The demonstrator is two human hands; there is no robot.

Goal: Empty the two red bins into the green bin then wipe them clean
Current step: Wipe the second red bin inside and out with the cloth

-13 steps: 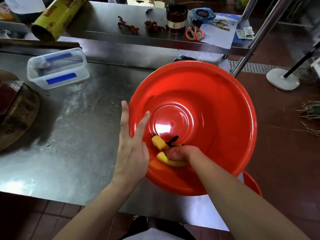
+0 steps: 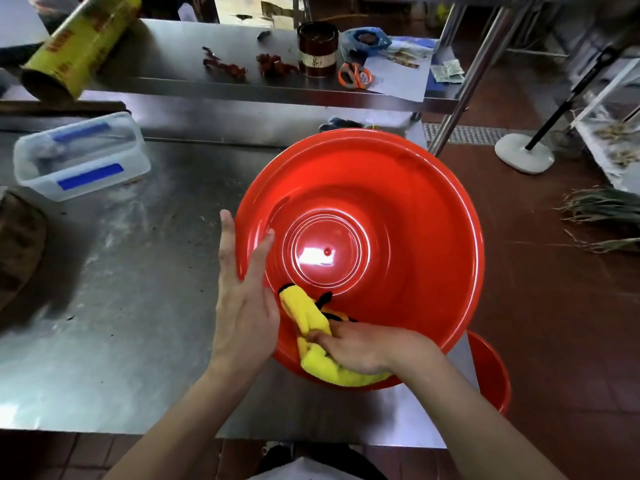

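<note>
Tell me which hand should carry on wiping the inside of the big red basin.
Right. The right hand already grips the yellow cloth against the inner wall of the large red plastic basin. The left hand, fingers straight, braces the basin's left rim and holds no cloth.

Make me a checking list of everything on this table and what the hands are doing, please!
Surface: steel table, smudged and speckled.
Job's things: big red bin tilted toward the person, inside looks empty; yellow cloth pressed on its near wall; second red bin peeking out below the table edge; green bin not seen.
Clutter: clear plastic box, yellow roll, dark tin, orange scissors, dried chillies, papers.
Hands: left hand steadies the rim, fingers straight; right hand grips the cloth.
Cables: nothing seen.
Surroundings: red-brown floor, white stand base, dry grass.
</note>
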